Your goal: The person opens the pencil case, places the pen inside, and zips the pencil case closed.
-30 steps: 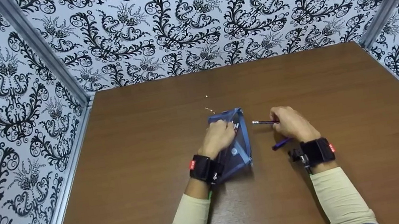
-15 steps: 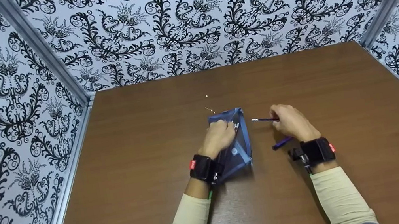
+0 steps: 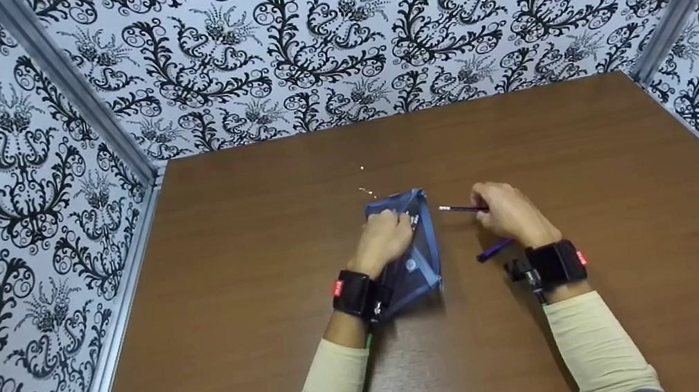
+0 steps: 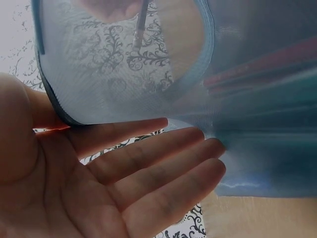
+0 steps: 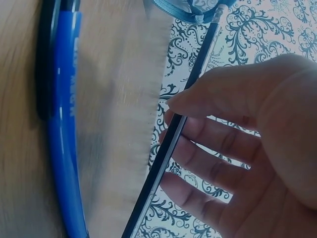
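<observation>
A see-through blue pouch (image 3: 406, 291) stands at mid-table, its mouth facing right. My left hand (image 3: 385, 241) pinches its edge between thumb and forefinger; the other fingers lie along the side in the left wrist view. Inside the pouch shows a reddish stick-like thing (image 4: 262, 62), blurred through the plastic. To the right, my right hand (image 3: 512, 212) pinches a dark pencil (image 3: 460, 208) between thumb and fingers. Its eraser end points left toward the pouch mouth, a short gap away. Below that hand a blue pen (image 5: 64, 124) with a dark clip lies on the table.
The brown wooden table (image 3: 244, 240) is bounded by patterned panels at the back (image 3: 324, 38) and both sides. Small pale specks (image 3: 366, 190) dot the tabletop behind the pouch.
My right hand and the pencil have shifted very slightly up in the head view, the eraser end rising a little. The left hand and the pouch stay put.
</observation>
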